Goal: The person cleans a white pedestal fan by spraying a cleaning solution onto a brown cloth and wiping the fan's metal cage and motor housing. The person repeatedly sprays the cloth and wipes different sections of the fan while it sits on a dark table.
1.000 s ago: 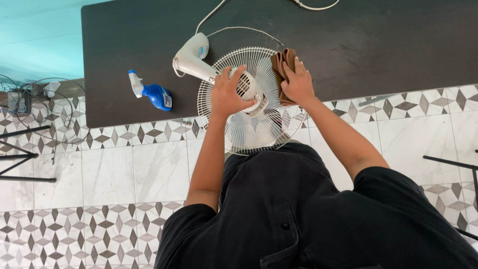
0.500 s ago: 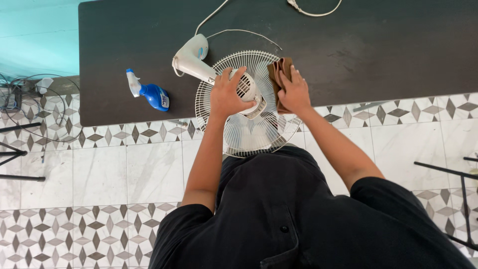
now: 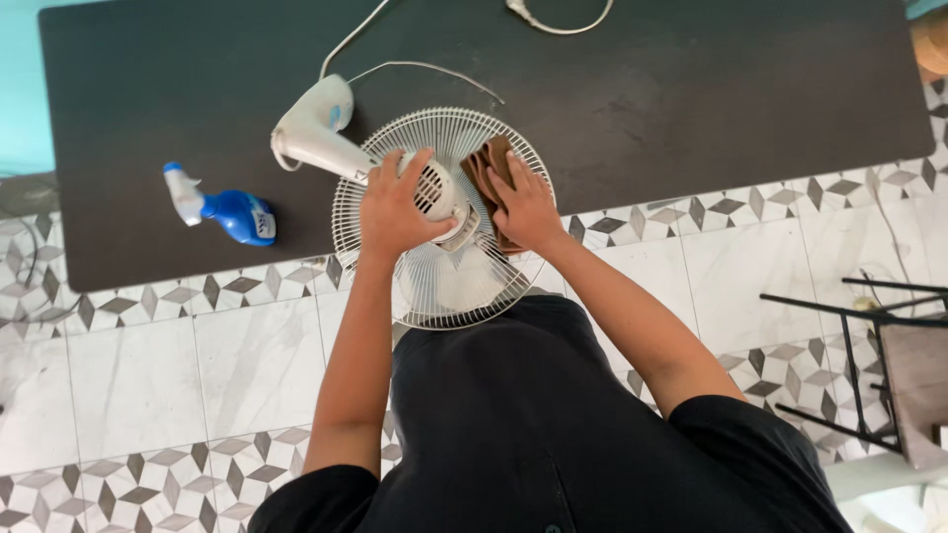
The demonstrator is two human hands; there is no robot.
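Brown cloth (image 3: 491,170) — flat under right hand (image 3: 523,202) fingers (image 3: 502,188) — on fan grille (image 3: 395,138).

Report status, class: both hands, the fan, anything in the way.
Left hand grips the motor housing. Right hand presses a brown cloth on the fan grille. Spray bottle lies apart; nothing obstructs.

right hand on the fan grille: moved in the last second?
Barely. The right hand stays on the brown cloth, at the same spot on the fan grille beside the motor housing.
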